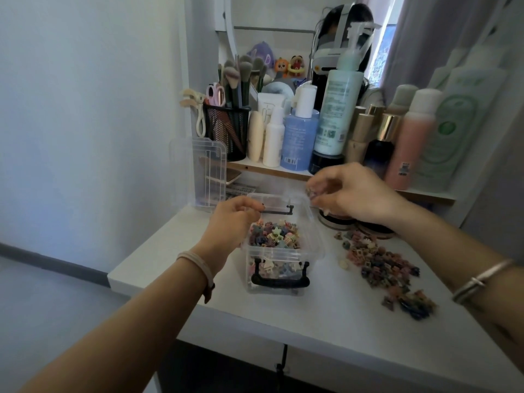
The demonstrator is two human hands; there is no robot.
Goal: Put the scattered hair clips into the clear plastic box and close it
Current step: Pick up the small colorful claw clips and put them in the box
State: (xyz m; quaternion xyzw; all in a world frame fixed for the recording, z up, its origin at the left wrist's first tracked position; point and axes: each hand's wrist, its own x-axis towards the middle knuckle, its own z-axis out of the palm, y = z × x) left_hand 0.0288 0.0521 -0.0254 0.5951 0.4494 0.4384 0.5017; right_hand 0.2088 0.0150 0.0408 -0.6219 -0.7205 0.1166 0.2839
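Pinches the tipped-back lid (pixel 272 200) of the clear plastic box (pixel 317 243) with left hand (pixel 235 219). Curls right hand (pixel 351 194) above it, fingertips blurred: cannot tell whether holding anything. Hair clips (pixel 388 268) heaped on table (pixel 326 321) right of box, others inside.

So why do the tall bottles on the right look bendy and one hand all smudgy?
Head view: the wide-angle lens leans the tall bottles near the right edge; the right hand is smeared by motion blur, its fingertips unclear; the loose hair clips look soft too; daylight comes from the window behind.
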